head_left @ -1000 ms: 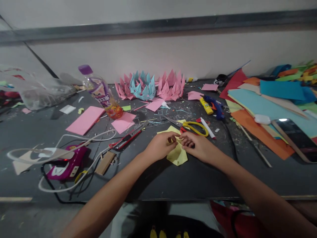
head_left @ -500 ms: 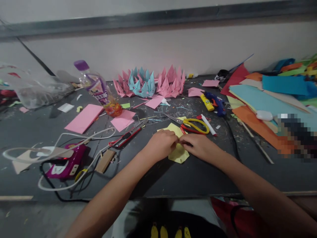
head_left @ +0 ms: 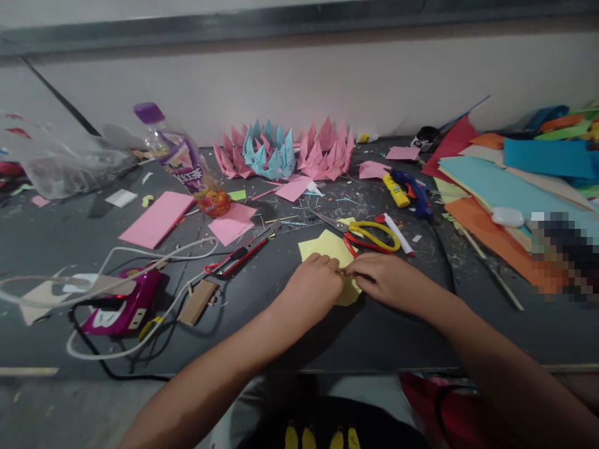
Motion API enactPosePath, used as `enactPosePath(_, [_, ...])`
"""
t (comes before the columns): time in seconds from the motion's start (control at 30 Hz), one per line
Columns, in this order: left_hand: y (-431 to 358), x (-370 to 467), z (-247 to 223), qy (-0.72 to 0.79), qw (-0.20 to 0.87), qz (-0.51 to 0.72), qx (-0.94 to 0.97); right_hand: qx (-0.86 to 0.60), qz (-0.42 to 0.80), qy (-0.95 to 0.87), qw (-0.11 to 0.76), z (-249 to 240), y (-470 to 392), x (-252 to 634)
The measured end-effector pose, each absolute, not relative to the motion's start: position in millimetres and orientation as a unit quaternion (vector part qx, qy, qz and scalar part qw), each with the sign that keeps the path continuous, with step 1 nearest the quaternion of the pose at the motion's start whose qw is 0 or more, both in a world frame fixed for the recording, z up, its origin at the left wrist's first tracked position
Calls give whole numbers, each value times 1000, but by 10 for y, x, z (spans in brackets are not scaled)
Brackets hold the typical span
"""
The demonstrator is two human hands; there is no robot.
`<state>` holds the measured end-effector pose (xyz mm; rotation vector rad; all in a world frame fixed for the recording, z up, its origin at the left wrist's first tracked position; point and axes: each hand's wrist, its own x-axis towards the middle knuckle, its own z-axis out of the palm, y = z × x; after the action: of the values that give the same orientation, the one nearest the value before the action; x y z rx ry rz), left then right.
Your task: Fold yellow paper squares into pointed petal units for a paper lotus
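A sheet of yellow paper lies partly under my hands at the middle of the dark table. My left hand is closed, its fingertips pinching the paper near its centre. From the other side my right hand pinches the same paper, the fingertips of both hands almost meeting. The fingers cover the pinched part. Just beyond the paper are scissors with yellow and red handles, a white marker-like tube and a red box cutter.
Folded pink and blue paper crowns stand by the wall. A tilted drink bottle is at left, above a magenta power strip with looping cables. Coloured sheets, a yellow glue stick and a blue glue gun lie at right.
Both hands have shifted slightly right across the yellow paper, still pinching it. More of its far left part shows now. The view has moved a little.
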<state>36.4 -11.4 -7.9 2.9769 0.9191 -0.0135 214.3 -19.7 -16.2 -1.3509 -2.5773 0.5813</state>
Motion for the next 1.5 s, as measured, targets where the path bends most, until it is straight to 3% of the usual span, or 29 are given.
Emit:
enactPosePath(0.33, [-197, 285, 38, 361, 59, -10, 931, -463, 162, -869, 57, -104, -220, 2184])
enactPosePath(0.5, [-140, 253, 20, 373, 89, 17, 923, -451, 218, -860, 100, -129, -182, 2222])
enactPosePath(0.63, [-132, 264, -24, 382, 113, 40, 916, -520, 249, -803, 150, -68, -219, 2189])
enactPosePath(0.87, [-215, 309, -7, 420, 112, 18, 901, -573, 322, -748, 94, -83, -247, 2135])
enactPosePath(1.17, [4, 259, -151, 437, 229, 95, 865, -485, 212, -839, 122, -199, -146, 2073])
enactPosePath(1.5, [98, 248, -143, 370, 130, 50, 918, -429, 71, -892, 121, -295, -166, 2121])
